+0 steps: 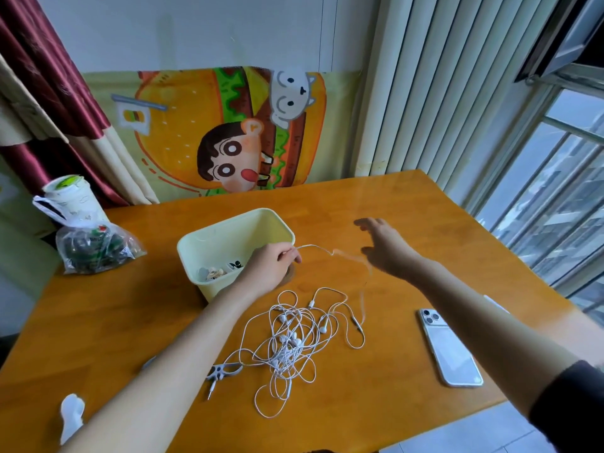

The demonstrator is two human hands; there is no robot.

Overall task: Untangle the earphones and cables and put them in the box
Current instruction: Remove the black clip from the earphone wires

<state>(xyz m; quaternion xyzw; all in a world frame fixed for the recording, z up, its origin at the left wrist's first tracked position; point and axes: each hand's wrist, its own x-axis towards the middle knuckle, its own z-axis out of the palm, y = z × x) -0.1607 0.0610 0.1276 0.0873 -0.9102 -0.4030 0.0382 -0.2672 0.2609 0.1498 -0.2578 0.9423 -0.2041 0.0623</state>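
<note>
Left hand (271,266) pinches one white cable (315,247) just beside the yellow box (228,230). Right hand (382,246), blurred, is spread wide above the table (425,207). Tangled earphones (294,338) lie on the table before the box, a phone (449,348) to their right.

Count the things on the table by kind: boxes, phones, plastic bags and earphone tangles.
Box: 1
Phone: 1
Plastic bag: 1
Earphone tangle: 1, with one cable pinched by the left hand
Total: 4
</note>
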